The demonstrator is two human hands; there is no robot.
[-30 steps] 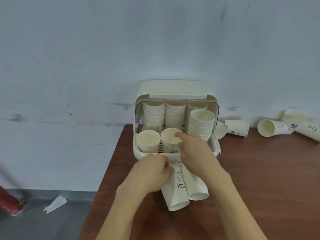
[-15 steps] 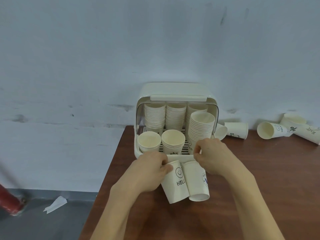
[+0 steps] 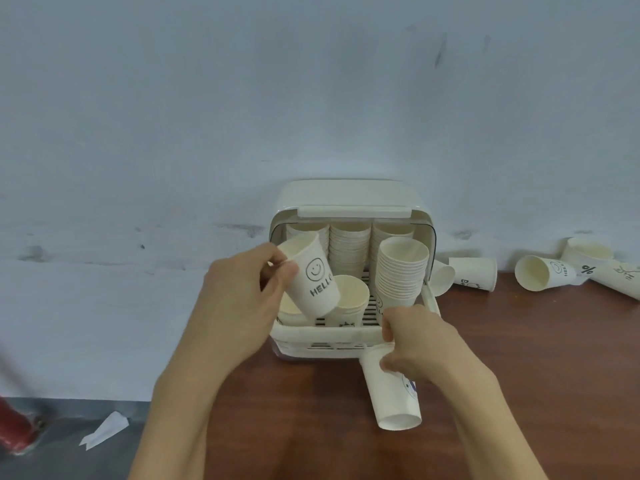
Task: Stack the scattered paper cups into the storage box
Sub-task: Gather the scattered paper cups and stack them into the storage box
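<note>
A cream storage box with its lid swung up stands at the table's back edge, holding several stacks of paper cups. My left hand grips a smiley "HELLO" cup, tilted, above the box's front left corner. Under it a short stack is partly hidden. My right hand holds a second paper cup that lies on the table in front of the box, its mouth toward me.
Several loose cups lie on their sides on the brown table to the right of the box, against the wall. The table's left edge runs just left of the box. A folded paper and a red object lie on the floor.
My left hand has lifted the "HELLO" cup off the table and up over the box's front left. My right hand has come down onto the other lying cup.
</note>
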